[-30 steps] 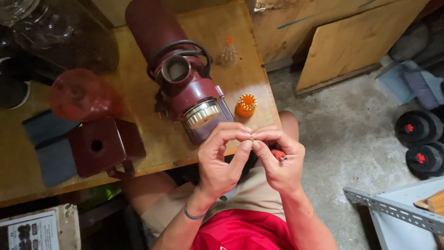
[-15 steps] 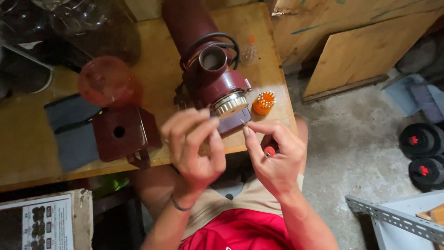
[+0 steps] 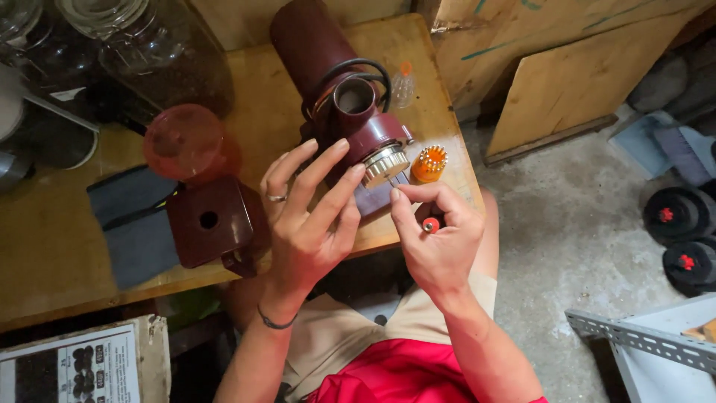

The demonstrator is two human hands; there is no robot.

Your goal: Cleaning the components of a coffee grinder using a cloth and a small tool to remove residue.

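Concrete floor (image 3: 597, 246) fills the right of my view, with plywood boards (image 3: 582, 67) leaning at the far right and 2 dark dumbbell weights (image 3: 675, 239) beside them. On the left sits a wooden workbench (image 3: 67, 246), and I see it carrying most of the clutter. Largest on it is a maroon grinder body (image 3: 328, 82), lying on its side with a black cord coiled round its open neck and a metal ring at its near end. Far left of that stands a big glass jar (image 3: 149, 52). Nearer me on the bench are a maroon square housing (image 3: 212, 220) with 1 round hole, resting on dark cloth (image 3: 130, 227), and a translucent red cup (image 3: 186, 142) just behind it.

My left hand (image 3: 309, 220) is raised over the bench edge, fingers spread and released, palm turned away, grasping nothing; it sits just in front of the grinder's metal ring, though I cannot tell if a fingertip touches it. A ring shows on 1 finger. My right hand (image 3: 440, 239) is just right of it, fingers curled around a small red-tipped piece (image 3: 430, 224), pinched near the thumb.

An orange toothed cap (image 3: 429, 164) stands on the bench just right of the metal ring, apart from both hands. A small clear bottle (image 3: 403, 86) with an orange top stands farther back.
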